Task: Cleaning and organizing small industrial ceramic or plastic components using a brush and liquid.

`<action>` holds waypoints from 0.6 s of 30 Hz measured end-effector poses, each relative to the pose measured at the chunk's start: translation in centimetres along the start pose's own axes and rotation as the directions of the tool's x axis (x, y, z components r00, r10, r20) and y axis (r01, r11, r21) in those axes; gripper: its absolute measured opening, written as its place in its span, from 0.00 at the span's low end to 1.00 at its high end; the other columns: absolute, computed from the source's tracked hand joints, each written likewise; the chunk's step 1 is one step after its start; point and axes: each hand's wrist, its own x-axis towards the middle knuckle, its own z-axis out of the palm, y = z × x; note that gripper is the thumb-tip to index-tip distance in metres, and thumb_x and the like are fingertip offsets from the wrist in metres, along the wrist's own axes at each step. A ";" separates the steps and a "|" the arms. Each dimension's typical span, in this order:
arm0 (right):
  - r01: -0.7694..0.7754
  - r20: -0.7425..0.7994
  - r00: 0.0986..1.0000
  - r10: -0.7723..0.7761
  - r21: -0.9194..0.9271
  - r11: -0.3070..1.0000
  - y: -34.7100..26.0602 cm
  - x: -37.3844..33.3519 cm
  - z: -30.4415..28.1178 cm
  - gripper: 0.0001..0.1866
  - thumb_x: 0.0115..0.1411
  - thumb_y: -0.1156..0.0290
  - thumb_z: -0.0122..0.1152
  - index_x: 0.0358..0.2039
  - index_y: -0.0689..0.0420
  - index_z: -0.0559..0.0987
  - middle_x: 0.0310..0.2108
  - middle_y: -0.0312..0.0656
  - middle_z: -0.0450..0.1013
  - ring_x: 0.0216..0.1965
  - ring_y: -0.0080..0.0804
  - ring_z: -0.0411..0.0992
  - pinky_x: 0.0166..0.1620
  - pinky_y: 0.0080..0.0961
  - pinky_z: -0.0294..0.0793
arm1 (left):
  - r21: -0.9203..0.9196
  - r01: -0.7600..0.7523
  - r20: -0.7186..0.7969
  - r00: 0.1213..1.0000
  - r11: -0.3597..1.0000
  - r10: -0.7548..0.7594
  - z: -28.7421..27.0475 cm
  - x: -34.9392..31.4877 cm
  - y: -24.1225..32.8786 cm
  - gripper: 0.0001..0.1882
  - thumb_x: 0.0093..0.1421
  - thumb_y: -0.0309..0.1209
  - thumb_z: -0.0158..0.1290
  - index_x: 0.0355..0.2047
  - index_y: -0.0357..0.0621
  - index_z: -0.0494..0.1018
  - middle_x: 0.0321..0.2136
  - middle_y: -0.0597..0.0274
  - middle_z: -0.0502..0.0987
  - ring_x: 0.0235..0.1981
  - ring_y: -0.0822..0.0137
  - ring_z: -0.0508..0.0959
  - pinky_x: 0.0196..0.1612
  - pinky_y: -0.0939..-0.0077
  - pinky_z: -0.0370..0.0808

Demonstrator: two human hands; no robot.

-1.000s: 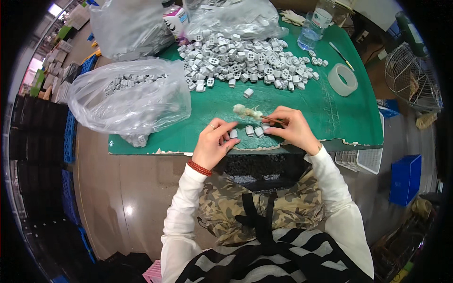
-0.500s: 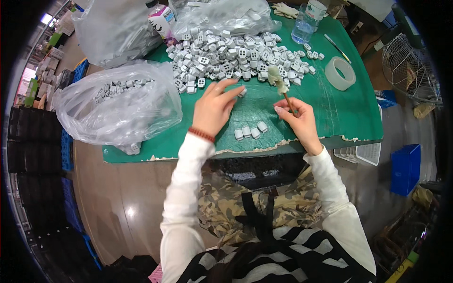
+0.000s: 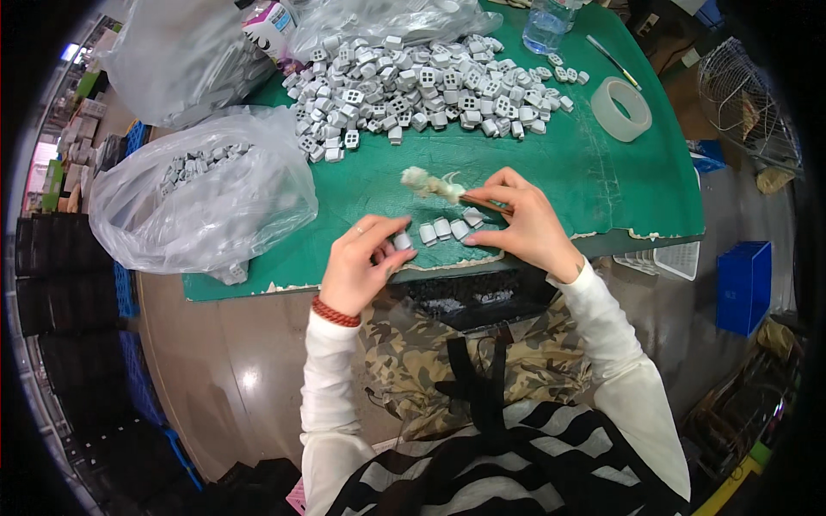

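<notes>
Fingers of the left hand pinch a small grey plastic block at the near edge of the green table mat, first in a short row of matching blocks. The right hand is closed around a thin brush with a frayed pale tip, held just above that row. The block looks light, rigid and smooth, so it probably slips easily; gripping its flat opposite sides seems safest. A clear plastic bag of blocks lies to the left, a heaped pile beyond
</notes>
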 end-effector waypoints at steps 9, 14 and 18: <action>-0.209 0.022 0.978 0.208 0.065 0.976 -0.5 -1.0 -0.1 0.15 0.44 0.73 0.76 0.34 0.60 0.84 0.25 0.34 0.70 0.24 0.20 0.65 0.26 0.22 0.62 | 0.168 -0.083 -0.119 0.987 0.982 0.104 4.6 2.5 0.8 0.20 0.45 0.35 0.69 0.40 0.49 0.81 0.35 0.62 0.74 0.26 0.61 0.77 0.29 0.69 0.75; -0.163 -0.089 0.979 0.182 0.186 0.969 0.3 -2.4 -1.5 0.14 0.53 0.71 0.71 0.39 0.60 0.80 0.22 0.35 0.68 0.23 0.20 0.66 0.27 0.21 0.65 | 0.231 -0.097 -0.119 0.985 0.968 0.127 5.0 3.6 2.1 0.23 0.41 0.37 0.72 0.40 0.50 0.82 0.34 0.64 0.73 0.28 0.63 0.76 0.29 0.71 0.75; -0.209 -0.047 0.973 0.228 0.251 0.945 1.7 -5.1 -5.3 0.07 0.65 0.73 0.56 0.42 0.60 0.75 0.23 0.32 0.68 0.24 0.14 0.61 0.25 0.16 0.58 | 0.454 -0.199 -0.202 0.927 0.868 0.318 5.0 4.0 2.8 0.33 0.34 0.42 0.74 0.44 0.54 0.79 0.46 0.69 0.77 0.44 0.64 0.73 0.48 0.65 0.69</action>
